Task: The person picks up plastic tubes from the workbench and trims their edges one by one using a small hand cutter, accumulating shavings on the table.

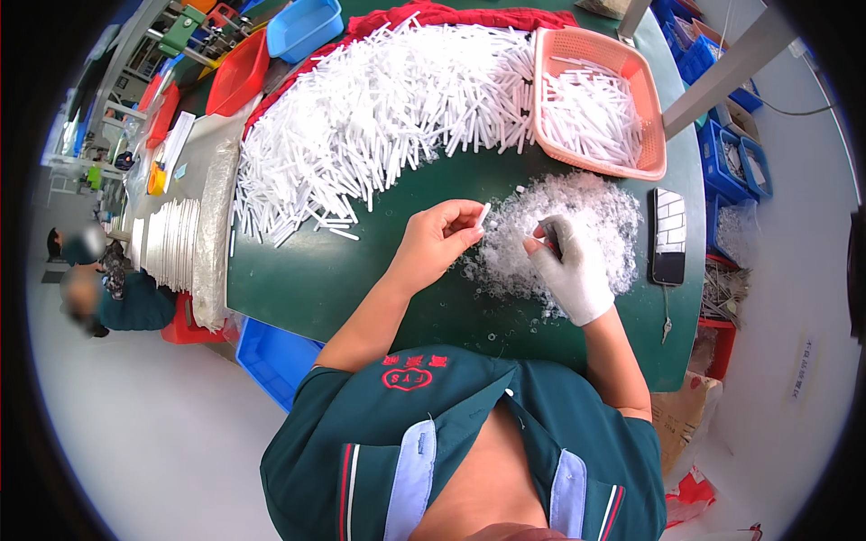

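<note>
Between the thumb and fingers of my bare left hand (437, 240) is a short white plastic tube (484, 216), held tilted over the green table (397, 302). My right hand (575, 270) wears a white glove that leaves some fingertips uncovered. Its fingers are closed near the tube's right side, apart from it; whatever they hold is too small to make out. Under and around the right hand spreads a heap of clear, whitish plastic scraps (613, 212). A large pile of similar white tubes (388, 99) lies beyond my hands, and more fill a pink basket (657, 149).
A black phone (668, 239) lies at the table's right side, with a cord. Red cloth (451, 14) borders the tube pile. Blue bins (722, 158) stand at right, and a blue crate (275, 361) sits below the left edge. Another person (135, 298) is far left.
</note>
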### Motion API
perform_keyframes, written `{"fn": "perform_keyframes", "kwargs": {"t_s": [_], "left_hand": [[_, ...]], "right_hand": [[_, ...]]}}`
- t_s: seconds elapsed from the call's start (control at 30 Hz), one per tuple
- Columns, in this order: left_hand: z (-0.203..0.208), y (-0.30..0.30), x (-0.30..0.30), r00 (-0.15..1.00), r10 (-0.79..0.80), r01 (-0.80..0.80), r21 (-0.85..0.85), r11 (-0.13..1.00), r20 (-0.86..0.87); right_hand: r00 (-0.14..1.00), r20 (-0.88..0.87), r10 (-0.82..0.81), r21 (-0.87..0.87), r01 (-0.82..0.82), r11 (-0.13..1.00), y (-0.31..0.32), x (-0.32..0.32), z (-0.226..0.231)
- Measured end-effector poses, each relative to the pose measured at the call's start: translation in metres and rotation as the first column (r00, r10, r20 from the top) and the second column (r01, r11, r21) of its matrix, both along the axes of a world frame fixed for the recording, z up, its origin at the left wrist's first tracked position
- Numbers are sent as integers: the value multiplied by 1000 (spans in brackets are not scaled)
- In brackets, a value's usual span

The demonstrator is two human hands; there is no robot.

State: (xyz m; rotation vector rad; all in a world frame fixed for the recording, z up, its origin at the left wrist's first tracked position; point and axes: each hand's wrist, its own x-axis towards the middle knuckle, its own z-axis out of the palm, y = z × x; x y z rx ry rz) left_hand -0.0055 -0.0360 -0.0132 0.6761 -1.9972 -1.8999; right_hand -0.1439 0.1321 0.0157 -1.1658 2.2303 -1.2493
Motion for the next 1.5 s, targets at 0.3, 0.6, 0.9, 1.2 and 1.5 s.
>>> {"fn": "perform_keyframes", "kwargs": {"t_s": [0.3,0.6,0.9,1.2,1.5], "left_hand": [[20,26,-6,988,-113,64,-388,919,-104],[15,31,-10,972,-103,-5,-456,890,-212],[19,33,-10,965,-114,-5,-454,891,-235],[20,30,-6,984,-98,23,-442,897,-148],[23,30,-3,990,-76,26,-374,927,-120]], "right_hand": [[994,38,100,47,-102,994,-2,7,9],[993,3,122,52,-122,991,-1,9,9],[985,-124,122,89,-111,990,-1,11,14],[967,-172,191,181,-159,970,-2,11,12],[983,35,181,130,-184,974,1,0,7]]}}
